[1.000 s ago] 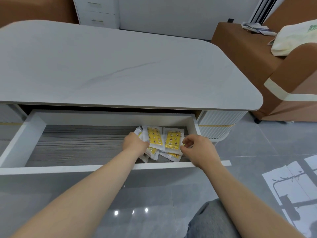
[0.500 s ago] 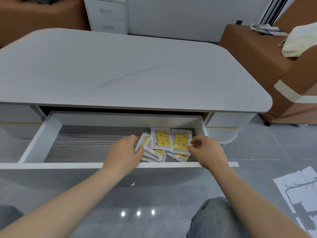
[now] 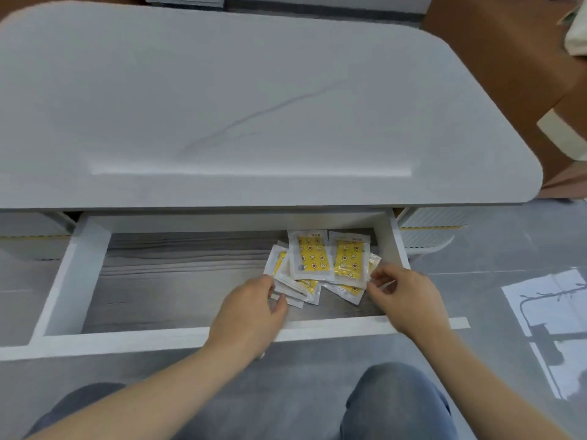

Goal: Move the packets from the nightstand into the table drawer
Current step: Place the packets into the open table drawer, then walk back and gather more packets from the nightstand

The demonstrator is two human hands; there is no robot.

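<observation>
Fingers [image 3: 379, 278] of the left hand [image 3: 247, 312] and right hand [image 3: 409, 303] curl against the packets [image 3: 313, 257] at the 3 o'clock end of the drawer [image 3: 174, 281], grip unconfirmed; on withdrawal we risk snagging loose packets and dragging them over its 6 o'clock edge.
</observation>
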